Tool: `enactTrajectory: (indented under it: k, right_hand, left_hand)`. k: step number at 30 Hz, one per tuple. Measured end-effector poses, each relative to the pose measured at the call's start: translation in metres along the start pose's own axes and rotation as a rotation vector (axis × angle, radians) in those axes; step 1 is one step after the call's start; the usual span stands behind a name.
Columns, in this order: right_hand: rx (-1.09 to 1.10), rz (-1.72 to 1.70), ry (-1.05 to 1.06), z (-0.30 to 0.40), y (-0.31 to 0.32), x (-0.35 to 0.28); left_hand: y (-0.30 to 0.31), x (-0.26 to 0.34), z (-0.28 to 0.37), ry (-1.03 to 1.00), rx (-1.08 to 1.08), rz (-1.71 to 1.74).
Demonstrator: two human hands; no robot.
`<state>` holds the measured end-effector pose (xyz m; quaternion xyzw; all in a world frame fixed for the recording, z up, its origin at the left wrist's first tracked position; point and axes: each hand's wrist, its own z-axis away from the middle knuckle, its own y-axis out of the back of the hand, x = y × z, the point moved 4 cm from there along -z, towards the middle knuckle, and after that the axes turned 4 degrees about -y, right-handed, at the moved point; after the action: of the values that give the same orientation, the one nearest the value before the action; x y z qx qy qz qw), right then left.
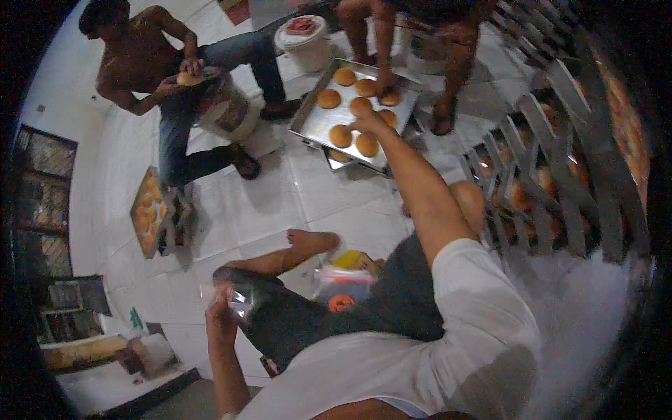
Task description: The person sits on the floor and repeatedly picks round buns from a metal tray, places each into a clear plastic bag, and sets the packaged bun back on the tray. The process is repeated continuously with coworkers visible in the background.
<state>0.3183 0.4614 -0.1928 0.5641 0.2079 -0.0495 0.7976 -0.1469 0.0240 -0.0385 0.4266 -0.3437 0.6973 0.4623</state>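
Observation:
My right hand [367,124] reaches over a metal baking tray [310,119] and touches the round golden buns near its middle, between one bun [361,106] and another [340,136]. Whether its fingers grip a bun cannot be made out. At the lower left, my left hand [224,304] is closed on a clear plastic bag [240,303] beside my knee. A pack of plastic bags [344,286] with a red mark lies between my legs, next to a yellow packet [353,260]. A co-worker's hand [388,83] touches a bun at the tray's far right.
Another co-worker [144,58] at the upper left holds a bun [190,79] over a bucket [231,113]. A lidded white bucket [302,39] stands behind the tray. At left is a tray of buns [149,210]; at right, racked trays [546,163] hold more.

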Motion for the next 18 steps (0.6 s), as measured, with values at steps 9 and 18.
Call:
enactTrajectory:
  k: [9,18]
  right_hand:
    - [-0.025,-0.453,-0.53,-0.043,-0.112,0.062]
    - [-0.23,-0.463,0.396,-0.017,0.027,-0.115]
  left_hand:
    - [0.13,-0.059,0.186,0.297,0.755,-0.031]
    - [0.121,-0.035,0.105,0.167,0.477,0.342]
